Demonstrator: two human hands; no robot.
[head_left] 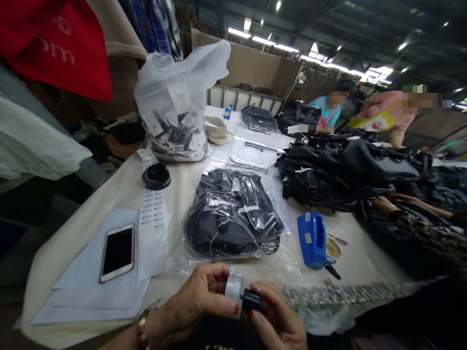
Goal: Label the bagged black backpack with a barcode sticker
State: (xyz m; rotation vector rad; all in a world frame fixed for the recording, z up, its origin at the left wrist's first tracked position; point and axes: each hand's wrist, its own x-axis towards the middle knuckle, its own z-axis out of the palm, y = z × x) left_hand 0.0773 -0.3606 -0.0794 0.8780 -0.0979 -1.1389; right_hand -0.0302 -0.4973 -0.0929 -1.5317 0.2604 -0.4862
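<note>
Near the front edge of the table, my left hand (204, 294) is closed around a roll of clear tape (234, 295). My right hand (275, 316) grips a small black cylindrical hub (251, 300), its thin end meeting the side of the roll; I cannot tell how far it goes in. Just beyond both hands lies a black bag (233, 218) inside a clear plastic bag. A blue tape dispenser (312, 239) stands to the right, with a pale yellowish roll (332, 248) behind it.
To the left are a phone (117, 253), label sheets (152, 214) and a black tape-like roll (156, 176). A plastic sack of tags (178, 116) stands farther back. Black bags (343, 165) are heaped at right, where a co-worker's hand (385, 205) reaches in. Two people (383, 114) stand beyond.
</note>
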